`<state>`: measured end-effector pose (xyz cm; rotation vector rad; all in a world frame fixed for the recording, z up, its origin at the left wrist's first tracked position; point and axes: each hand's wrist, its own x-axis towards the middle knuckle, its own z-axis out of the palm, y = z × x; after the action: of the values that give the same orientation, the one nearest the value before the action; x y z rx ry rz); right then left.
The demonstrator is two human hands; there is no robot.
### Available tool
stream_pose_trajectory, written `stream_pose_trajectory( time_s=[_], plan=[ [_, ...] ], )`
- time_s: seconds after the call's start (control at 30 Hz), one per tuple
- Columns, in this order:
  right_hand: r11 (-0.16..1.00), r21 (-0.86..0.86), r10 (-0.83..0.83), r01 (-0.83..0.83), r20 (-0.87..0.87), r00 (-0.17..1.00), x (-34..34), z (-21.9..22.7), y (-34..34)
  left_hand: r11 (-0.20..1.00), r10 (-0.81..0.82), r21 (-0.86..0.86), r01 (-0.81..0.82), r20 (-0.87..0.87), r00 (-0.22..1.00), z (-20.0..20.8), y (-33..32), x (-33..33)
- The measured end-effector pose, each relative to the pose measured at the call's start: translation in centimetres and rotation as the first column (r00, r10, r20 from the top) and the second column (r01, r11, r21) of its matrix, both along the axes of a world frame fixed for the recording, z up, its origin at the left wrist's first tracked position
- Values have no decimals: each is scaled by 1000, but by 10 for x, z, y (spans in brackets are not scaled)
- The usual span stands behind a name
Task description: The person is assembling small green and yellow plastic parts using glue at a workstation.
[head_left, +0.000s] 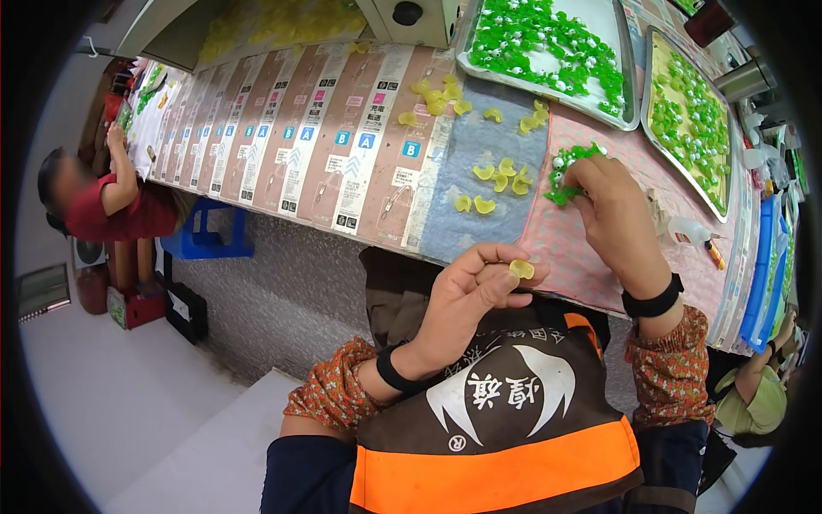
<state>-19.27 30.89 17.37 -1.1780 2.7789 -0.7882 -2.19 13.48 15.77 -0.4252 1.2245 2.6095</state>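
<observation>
My left hand is near the table's front edge, thumb and fingers closed on a small curved yellow translucent piece. To its right, my right hand reaches down to a small heap of green plastic pieces with white balls. Its fingers are bent together at the heap's near edge, pinched on a small green piece that they mostly hide. Between the hands and farther left, several loose yellow pieces lie on a blue patterned cloth. The heap rests on a pink checked cloth.
A metal tray of green pieces stands at the back; another tray holds green and yellow ones. A small white bottle lies at right. A grey machine stands at the far edge. People sit left and right.
</observation>
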Motion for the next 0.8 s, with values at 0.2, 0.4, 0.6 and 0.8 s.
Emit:
stream_pose_trajectory(
  time_s=[0.2, 0.4, 0.6, 0.8],
  plan=[
    [997, -69, -40, 46, 86, 995, 0, -3, 1, 998, 12, 56, -13, 14, 1000, -2, 0, 0],
    [978, -95, -122, 185, 461, 879, 15, 18, 14, 995, 13, 96, -15, 18, 1000, -5, 1, 2],
    [869, -168, -189, 466, 757, 625, 32, 24, 16, 994, 18, 107, -21, 28, 999, -8, 2, 1],
    [914, -112, -277, 390, 531, 801, 45, 3, 26, 991, 21, 130, -25, 30, 999, -11, 3, 1]
  ],
)
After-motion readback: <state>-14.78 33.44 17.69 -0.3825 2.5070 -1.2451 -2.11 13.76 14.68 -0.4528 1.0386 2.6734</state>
